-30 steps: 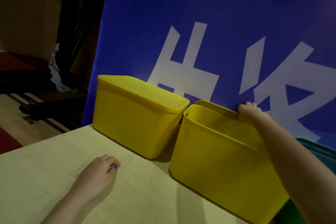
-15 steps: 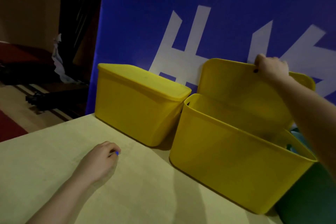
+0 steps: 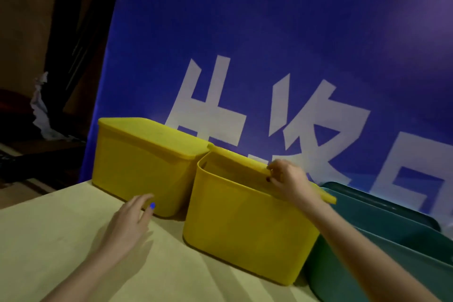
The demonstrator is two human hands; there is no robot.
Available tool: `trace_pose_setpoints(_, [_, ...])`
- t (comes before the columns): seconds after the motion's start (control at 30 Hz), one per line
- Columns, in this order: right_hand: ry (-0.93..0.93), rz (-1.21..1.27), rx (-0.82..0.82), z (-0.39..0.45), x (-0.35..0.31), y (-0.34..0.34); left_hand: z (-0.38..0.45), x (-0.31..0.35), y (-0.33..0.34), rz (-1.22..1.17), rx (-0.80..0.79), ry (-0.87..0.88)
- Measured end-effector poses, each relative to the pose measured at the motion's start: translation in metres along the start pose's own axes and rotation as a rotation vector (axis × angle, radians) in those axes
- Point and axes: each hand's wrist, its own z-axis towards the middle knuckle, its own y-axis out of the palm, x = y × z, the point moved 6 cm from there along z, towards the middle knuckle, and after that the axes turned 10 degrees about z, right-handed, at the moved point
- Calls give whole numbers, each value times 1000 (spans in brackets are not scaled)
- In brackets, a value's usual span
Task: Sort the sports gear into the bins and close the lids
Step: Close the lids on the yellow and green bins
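Two yellow bins stand side by side on the pale table (image 3: 49,240). The left yellow bin (image 3: 137,167) has its lid on. Over the right yellow bin (image 3: 245,225) a yellow lid (image 3: 235,158) lies tilted, its near edge raised above the rim, and my right hand (image 3: 286,179) grips that edge. My left hand (image 3: 130,220) rests on the table in front of the left bin, fingers spread, holding nothing. A green bin (image 3: 392,252) stands at the right. No sports gear shows.
A blue banner (image 3: 245,56) with large white characters stands right behind the bins. A green lid (image 3: 382,201) leans behind the green bin. Beyond the table's left edge lie a dark floor and dark furniture (image 3: 36,154).
My right hand has swung the yellow lid from upright behind the right bin down onto its top. My left hand has uncurled and slid forward toward the left bin.
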Motion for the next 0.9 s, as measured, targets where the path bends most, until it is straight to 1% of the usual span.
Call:
trace_pose_setpoints(0.07, [48, 71, 15, -19, 1, 11, 14, 44, -5, -71, 79, 42])
trace_pose_setpoints(0.13, [65, 123, 84, -29, 0, 12, 36, 91, -12, -119, 121, 85])
trace_pose_setpoints(0.17, [68, 144, 105, -31, -1, 11, 48, 111, -12, -168, 121, 62])
trace_pose_setpoints(0.2, [72, 162, 122, -31, -1, 11, 59, 127, -11, -213, 106, 2])
trace_pose_setpoints(0.27, [87, 185, 140, -31, 0, 11, 79, 146, -3, -273, 44, -177])
trace_pose_setpoints(0.3, [95, 186, 137, -31, 0, 12, 86, 151, 4, -300, 6, -271])
trace_pose_setpoints(0.37, [96, 166, 124, -33, -1, 13, 93, 152, 16, -354, -34, -404])
trace_pose_setpoints(0.5, [74, 107, 173, -45, -3, -1, 94, 141, 23, -304, -19, -463])
trace_pose_setpoints(0.57, [53, 61, 169, -48, 4, -12, 88, 133, 26, -273, -41, -491])
trace_pose_setpoints(0.63, [118, 10, 113, -51, 21, -22, 82, 126, 27, -248, -60, -488])
trace_pose_setpoints(0.7, [244, -48, 38, -56, 46, -27, 82, 127, 26, -211, -54, -456])
trace_pose_setpoints(0.77, [367, -75, 0, -62, 74, -30, 82, 129, 24, -165, -42, -417])
trace_pose_setpoints(0.8, [419, -43, -11, -66, 86, -30, 83, 131, 22, -147, -33, -384])
trace_pose_setpoints(0.83, [466, 40, -22, -68, 94, -30, 84, 133, 20, -132, -33, -347])
trace_pose_setpoints(0.9, [527, 264, -48, -73, 103, -28, 86, 136, 19, -102, -55, -283])
